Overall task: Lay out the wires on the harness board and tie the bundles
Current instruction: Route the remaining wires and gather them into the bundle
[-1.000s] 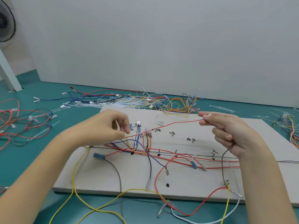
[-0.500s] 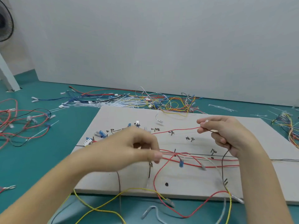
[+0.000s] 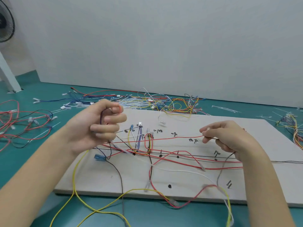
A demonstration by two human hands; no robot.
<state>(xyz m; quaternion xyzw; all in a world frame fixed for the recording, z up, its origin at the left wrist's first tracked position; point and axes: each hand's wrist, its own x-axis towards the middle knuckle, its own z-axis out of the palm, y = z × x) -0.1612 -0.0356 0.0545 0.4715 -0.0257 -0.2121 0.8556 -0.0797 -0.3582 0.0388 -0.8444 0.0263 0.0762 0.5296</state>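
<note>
Head view, both hands pinching red wire (image 3: 164, 138) — left hand (image 3: 98, 126), right hand (image 3: 224, 138)

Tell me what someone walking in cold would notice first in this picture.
First, the two bare hands raised over the pale rectangular harness board: the left hand grips several thin wires, and the right hand pinches a thin red wire strung between them. Next, the tangle of red, yellow and blue loose wires on the teal floor behind the board.
</note>
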